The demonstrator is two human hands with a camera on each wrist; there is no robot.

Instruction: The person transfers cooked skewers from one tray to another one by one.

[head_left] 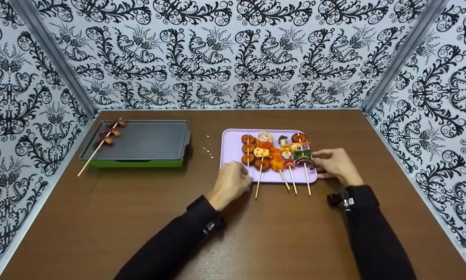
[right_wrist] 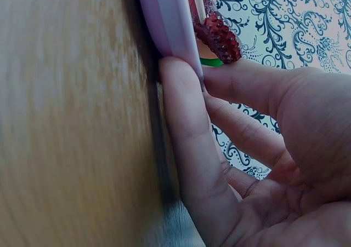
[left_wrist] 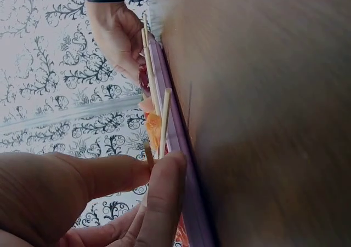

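Several skewers of toy-like food lie side by side on a lilac tray (head_left: pixel 229 146), their sticks jutting over its near edge. At the tray's left, my left hand (head_left: pixel 231 181) pinches the stick of a skewer with round reddish-brown slices (head_left: pixel 248 148). The left wrist view has that stick's tip (left_wrist: pixel 148 153) showing between thumb and forefinger. My right hand (head_left: pixel 337 165) grips the tray's right edge, beside a skewer with a dark red curled piece (right_wrist: pixel 222 38). In the right wrist view its thumb and fingers close around the lilac rim (right_wrist: pixel 178 25).
A grey-topped grill with a green base (head_left: pixel 151 140) stands at the left of the brown table (head_left: pixel 279 233). Across its left side lies another skewer (head_left: pixel 108 133), its stick overhanging the front. Small pale flecks (head_left: pixel 207 151) are scattered between grill and tray. Patterned walls enclose the table.
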